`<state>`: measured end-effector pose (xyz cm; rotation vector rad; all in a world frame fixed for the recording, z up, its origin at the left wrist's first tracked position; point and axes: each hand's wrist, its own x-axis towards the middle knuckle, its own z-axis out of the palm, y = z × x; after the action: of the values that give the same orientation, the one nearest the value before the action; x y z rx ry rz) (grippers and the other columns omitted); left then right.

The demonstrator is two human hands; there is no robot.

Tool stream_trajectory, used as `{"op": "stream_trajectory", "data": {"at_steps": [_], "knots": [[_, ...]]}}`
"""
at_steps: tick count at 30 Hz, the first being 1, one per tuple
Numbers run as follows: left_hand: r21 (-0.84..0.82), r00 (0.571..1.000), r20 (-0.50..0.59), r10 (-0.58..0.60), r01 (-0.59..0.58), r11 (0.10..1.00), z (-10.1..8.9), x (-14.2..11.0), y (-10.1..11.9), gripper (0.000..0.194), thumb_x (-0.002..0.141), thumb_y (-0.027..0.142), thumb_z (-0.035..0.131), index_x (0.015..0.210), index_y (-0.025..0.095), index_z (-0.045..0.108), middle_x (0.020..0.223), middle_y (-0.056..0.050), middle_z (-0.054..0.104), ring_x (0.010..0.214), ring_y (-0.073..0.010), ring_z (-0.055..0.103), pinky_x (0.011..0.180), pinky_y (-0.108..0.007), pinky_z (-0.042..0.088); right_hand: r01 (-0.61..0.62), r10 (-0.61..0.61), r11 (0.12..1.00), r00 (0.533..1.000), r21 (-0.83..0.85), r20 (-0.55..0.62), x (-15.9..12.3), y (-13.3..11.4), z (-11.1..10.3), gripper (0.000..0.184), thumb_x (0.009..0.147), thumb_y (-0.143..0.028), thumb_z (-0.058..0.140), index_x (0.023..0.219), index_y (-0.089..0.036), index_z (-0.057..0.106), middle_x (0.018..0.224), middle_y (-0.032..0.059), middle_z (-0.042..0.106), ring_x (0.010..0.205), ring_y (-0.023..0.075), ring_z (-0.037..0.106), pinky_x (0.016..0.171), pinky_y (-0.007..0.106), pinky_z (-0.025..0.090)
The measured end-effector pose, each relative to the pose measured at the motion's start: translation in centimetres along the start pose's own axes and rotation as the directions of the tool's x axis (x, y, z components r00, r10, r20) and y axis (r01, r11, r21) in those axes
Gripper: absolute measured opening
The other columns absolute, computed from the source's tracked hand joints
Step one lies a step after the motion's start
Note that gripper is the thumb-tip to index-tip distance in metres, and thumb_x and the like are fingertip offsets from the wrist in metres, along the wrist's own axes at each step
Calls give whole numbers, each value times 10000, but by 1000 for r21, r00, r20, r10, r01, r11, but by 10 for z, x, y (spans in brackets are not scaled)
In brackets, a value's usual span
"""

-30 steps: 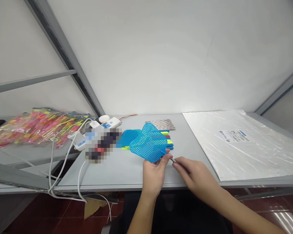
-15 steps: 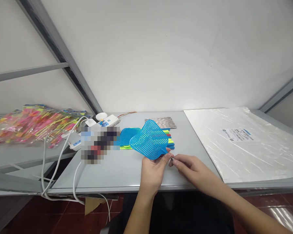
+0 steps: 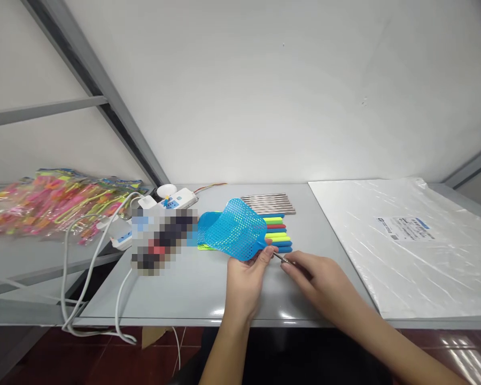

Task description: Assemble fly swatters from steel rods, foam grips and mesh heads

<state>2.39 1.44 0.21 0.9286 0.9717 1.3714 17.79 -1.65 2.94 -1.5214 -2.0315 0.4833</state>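
Observation:
My left hand [image 3: 246,278] pinches the neck of a blue perforated fly-swatter head [image 3: 234,229], holding it just above the grey table [image 3: 184,289]. My right hand [image 3: 318,278] is closed on a thin metal rod [image 3: 282,259] whose tip meets the neck of the blue head. Under and behind the blue head lie more swatter heads [image 3: 203,235] and a row of coloured plastic handles [image 3: 278,235], green, blue and red. A bundle of metal rods [image 3: 269,202] lies farther back.
A stack of clear plastic bags with a white label [image 3: 404,235] fills the table's right side. White power strips [image 3: 176,199] and cables [image 3: 100,256] sit at the left. A heap of bagged, colourful swatters [image 3: 48,200] lies on the left shelf. A blurred patch hides something at left centre.
The blue swatter head has tipped lower and a little to the left, uncovering the coloured handles. The rod's tip stays at its neck. My view shifted slightly.

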Motion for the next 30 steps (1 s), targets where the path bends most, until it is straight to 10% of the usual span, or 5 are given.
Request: {"op": "stream_trajectory", "data": {"at_steps": [30], "knots": [[-40,996,90,27,-23,999,24,-53,17,279,885,356,613,1055,167,728,1151,-107,694,1141,-272,601,1028,-417,432,148,-150,982,989,118,2,-22,-23,-21,236,967,-284,422,861,-219,622,726,0,660,599,136,565,581,258,369]]}}
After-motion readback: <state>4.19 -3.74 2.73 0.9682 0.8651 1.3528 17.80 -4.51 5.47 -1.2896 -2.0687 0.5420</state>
